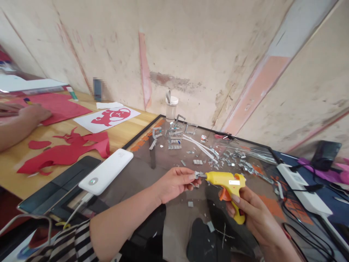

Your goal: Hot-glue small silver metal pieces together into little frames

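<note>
My right hand (pixel 249 209) is wrapped round the handle of a yellow glue gun (pixel 222 178) with an orange trigger. Its nozzle points left and meets a small grey piece (pixel 198 174) pinched in the fingertips of my left hand (pixel 177 183). Whether nozzle and piece actually touch, I cannot tell. Beyond the hands, many small grey and silvery pieces (pixel 175 142) lie scattered over the dark glass tabletop (pixel 152 178). Two white sticks (pixel 200 147) rest among them. A loose grey square (pixel 190 204) lies just below my left hand.
A white power strip (pixel 302 189) with black cables edges the right side. At left lie a white power bank (pixel 107 173), a dark phone (pixel 61 180) and red cut paper (pixel 68 151). A lidded jar (pixel 171 107) stands by the wall. Another person's hand (pixel 34 112) rests on red paper.
</note>
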Demonstrator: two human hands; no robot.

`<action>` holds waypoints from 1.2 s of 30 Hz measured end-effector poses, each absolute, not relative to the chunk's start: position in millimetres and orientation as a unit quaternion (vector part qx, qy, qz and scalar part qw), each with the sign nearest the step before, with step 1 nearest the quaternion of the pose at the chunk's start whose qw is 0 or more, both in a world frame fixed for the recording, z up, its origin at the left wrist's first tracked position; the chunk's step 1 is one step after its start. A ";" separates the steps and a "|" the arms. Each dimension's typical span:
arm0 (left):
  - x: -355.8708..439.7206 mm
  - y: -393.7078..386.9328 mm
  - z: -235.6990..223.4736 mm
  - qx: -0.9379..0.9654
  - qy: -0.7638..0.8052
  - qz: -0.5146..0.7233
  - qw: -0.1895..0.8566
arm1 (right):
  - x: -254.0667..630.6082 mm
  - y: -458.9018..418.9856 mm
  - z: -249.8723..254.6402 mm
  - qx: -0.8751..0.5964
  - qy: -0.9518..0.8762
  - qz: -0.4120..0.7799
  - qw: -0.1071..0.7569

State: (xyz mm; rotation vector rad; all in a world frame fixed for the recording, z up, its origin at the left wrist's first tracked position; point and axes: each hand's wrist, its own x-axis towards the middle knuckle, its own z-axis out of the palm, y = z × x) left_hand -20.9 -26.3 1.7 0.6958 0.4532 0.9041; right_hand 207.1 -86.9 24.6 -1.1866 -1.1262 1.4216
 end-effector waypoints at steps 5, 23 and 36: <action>-20.5 -24.4 3.7 0.316 0.236 0.421 0.817 | 205.9 -87.5 27.0 -0.492 -0.457 0.577 0.465; -23.4 -22.7 -1.9 0.339 0.194 0.403 0.828 | 208.7 -85.2 21.7 -0.479 -0.460 0.593 0.455; -24.3 -22.8 -4.1 0.327 0.178 0.378 0.848 | 203.0 -85.5 24.2 -0.464 -0.445 0.597 0.480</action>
